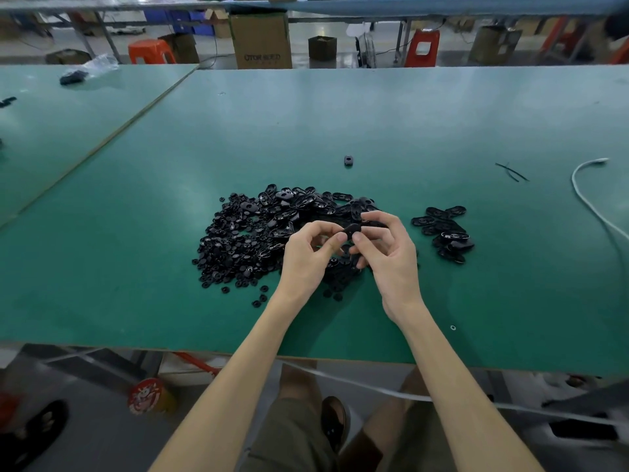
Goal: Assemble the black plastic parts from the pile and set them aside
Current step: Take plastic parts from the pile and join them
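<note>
Left hand (308,253), right hand (388,255) pinching one black part (352,229).
Joining underway, seemingly; next, snap it together, add to side heap (446,233).

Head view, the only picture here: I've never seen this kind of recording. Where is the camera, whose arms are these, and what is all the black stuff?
There is no machine here. The camera sits on a person's head and looks down at their own bare arms. The left hand and right hand together pinch one black plastic part above a green table. Under them lies a large pile of loose black parts. A smaller group lies apart to the right, probably finished ones. A single black part lies farther back, with thin black strips and a white cable at the right.
</note>
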